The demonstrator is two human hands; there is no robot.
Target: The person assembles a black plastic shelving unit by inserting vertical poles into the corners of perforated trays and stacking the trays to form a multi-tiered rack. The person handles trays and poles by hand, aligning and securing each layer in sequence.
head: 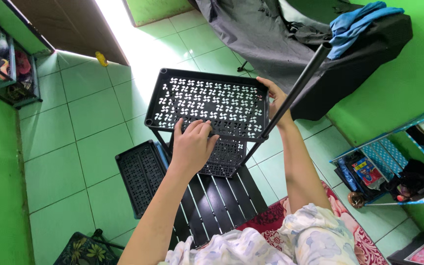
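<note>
The black plastic shelf tray (209, 103) is rectangular, matte, with rounded corners and sockets at them, its flat deck pierced all over by a pinwheel-like cut-out pattern that lets the pale floor tiles (82, 147) show through. It sits level atop thin black legs, with a second perforated tier (226, 157) just under it. The left hand (191, 145) lies on the tray's near edge, fingers bent over the rim and gripping it. The right hand (277, 100) clasps the far right corner of the tray, beside a smooth black tube (298, 86) that rises slanting from that corner past the hand. Below the left hand another perforated tray (141, 174) lies flat on the glossy tiles, next to a dark slatted panel (217, 201). Right of the right hand, grey cloth (271, 39) drapes in soft folds.
</note>
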